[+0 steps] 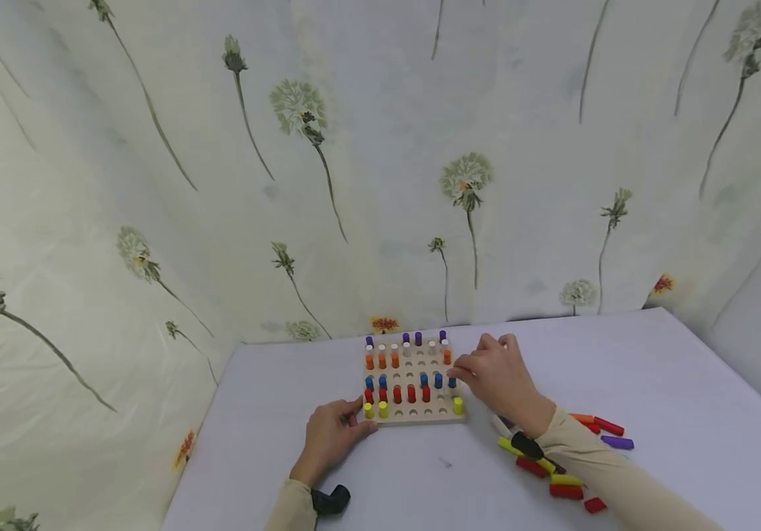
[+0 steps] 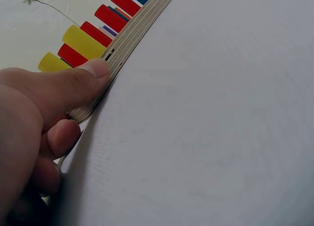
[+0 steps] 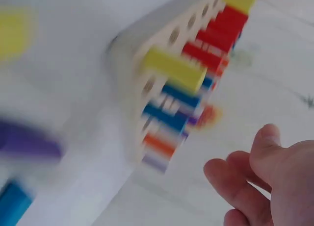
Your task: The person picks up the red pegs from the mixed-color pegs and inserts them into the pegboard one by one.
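A wooden pegboard (image 1: 420, 422) stands on the table with rows of coloured pegs upright in its holes: yellow in front, then red, blue, orange, white and purple at the back. My left hand (image 1: 330, 435) grips its front left corner; in the left wrist view the thumb (image 2: 95, 69) presses on the edge beside a yellow peg (image 2: 83, 42). Over the board's right side hovers my right hand (image 1: 500, 376), close to a blue peg (image 1: 452, 382). Seen from the right wrist, its fingers are loosely bent and nothing shows between thumb and fingertips.
Loose pegs lie in a pile right of the board, partly under my right forearm: red (image 1: 566, 492), yellow (image 1: 508, 445), orange (image 1: 582, 418) and purple (image 1: 617, 442). A dandelion-patterned curtain (image 1: 380, 184) hangs behind the white-covered table (image 1: 274, 383).
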